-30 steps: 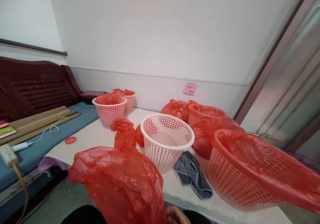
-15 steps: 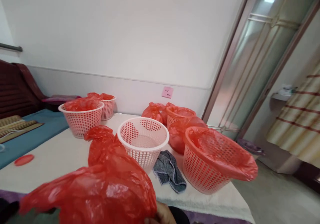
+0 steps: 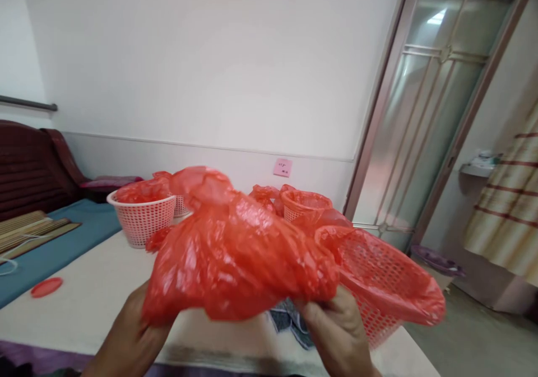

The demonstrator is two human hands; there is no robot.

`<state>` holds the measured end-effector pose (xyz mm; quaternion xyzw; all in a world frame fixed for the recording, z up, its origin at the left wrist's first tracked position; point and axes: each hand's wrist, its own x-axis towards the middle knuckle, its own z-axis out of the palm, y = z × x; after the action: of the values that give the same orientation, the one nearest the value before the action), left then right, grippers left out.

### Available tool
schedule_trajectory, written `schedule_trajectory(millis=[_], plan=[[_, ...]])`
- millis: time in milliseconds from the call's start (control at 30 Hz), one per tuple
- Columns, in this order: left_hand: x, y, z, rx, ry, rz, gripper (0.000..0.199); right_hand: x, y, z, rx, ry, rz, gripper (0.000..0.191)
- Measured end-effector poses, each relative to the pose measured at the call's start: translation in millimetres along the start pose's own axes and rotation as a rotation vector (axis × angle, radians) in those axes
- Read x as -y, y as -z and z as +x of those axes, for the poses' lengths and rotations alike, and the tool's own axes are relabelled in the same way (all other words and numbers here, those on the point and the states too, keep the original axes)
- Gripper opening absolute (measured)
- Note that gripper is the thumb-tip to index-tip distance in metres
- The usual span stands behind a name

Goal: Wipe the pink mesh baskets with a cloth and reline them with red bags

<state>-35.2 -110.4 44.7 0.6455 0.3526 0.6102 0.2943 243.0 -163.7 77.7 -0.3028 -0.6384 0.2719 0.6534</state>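
Observation:
A red plastic bag (image 3: 235,254) is stretched out in the air above the bed, crumpled and puffed up. My left hand (image 3: 145,321) grips its lower left edge, the fingers partly covered by the plastic. On the other side my right hand (image 3: 332,324) is closed round the bag's right end. Behind the bag, the white basket in the middle is hidden from sight. A grey cloth (image 3: 290,321) lies beneath the bag, near my right hand. Just right of that hand stands a large red basket (image 3: 378,310) lined with a red bag.
White baskets (image 3: 145,220) with red bags stand at the back left, and another red basket (image 3: 306,200) at the back right. A red oval piece (image 3: 46,287) lies on the white cover (image 3: 92,293). A pink note (image 3: 282,167) is on the wall.
The red bag has been lifted from the lower left to the middle, where it covers the white basket. Both hands have come into clear view, gripping it. My view has shifted slightly.

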Motion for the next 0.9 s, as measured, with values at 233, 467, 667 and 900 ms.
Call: schedule_trajectory(millis=[233,467,667,900], plan=[[17.8,-54.4,78.4,0.146,0.002,0.332,0.022,-50.8,12.9,68.2,-0.114,0.094,-0.287,0.024],[58.8,-66.7,91.6,0.318,0.156,0.388,0.052,-125.9,49.3,82.0,0.043,-0.059,-0.751,0.017],[77.7,-69.3,101.1,0.306,0.248,0.521,0.048,-140.9,54.8,63.7,0.140,-0.121,-0.856,0.026],[75.2,-90.2,132.6,0.371,0.135,0.703,0.046,-146.7,48.5,53.7,0.116,-0.076,-0.888,0.024]])
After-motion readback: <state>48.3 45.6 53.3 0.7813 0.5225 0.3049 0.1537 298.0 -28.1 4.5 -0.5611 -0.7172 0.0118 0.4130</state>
